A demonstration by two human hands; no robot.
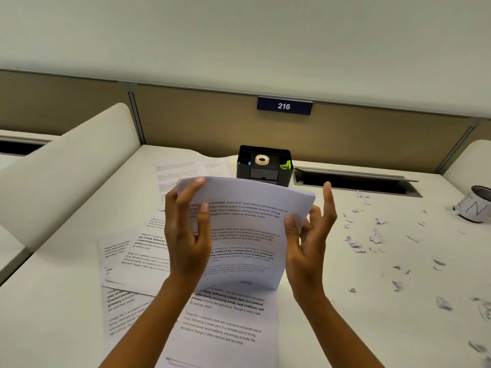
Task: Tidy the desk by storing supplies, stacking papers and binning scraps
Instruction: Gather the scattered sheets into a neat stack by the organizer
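Nearest the viewer, two bare forearms reach up from the bottom edge over loose printed sheets point(225, 325) that lie overlapping and askew on a pale surface point(53, 301).

Just beyond, both hands hold a thin sheaf point(244, 229) of printed pages up off the surface, tilted toward the viewer and bowed slightly. The left hand point(186, 235) is closed on the sheaf's left edge — thumb in front, fingers curled around the top corner. The right hand point(309, 243) pinches the right edge between thumb and curled fingers, while its index finger stands up free of the paper. A grip on each side like this probably serves to square the pages into one neat stack.

To the right, small torn paper scraps point(372, 240) are scattered across the surface, well apart from the sheets. At the far right edge sits a small bin point(475, 205), partly cut off by the frame, near the scraps — likely where they belong.

Behind the sheaf, against the partition, stands a black organizer point(265, 166) holding a roll of tape point(262, 159) and small blue and green items too small to identify. So supplies appear stored; papers are half gathered, scraps untouched.

On the partition above, a dark sign point(284, 105) reads 216.
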